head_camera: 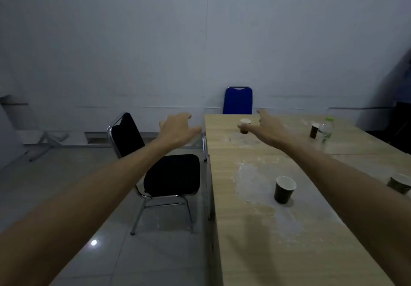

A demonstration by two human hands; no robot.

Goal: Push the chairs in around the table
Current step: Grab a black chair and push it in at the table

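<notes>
Bare hands, left (176,130) and right (268,130), spread open, holding nothing.

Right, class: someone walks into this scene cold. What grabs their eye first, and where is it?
Two bare arms stretch forward, the left hand open above the black chair, the right hand open over the wooden table. The black chair stands pulled out beside the table's left edge. A bright blue chair stands at the far end against the pale wall.
</notes>
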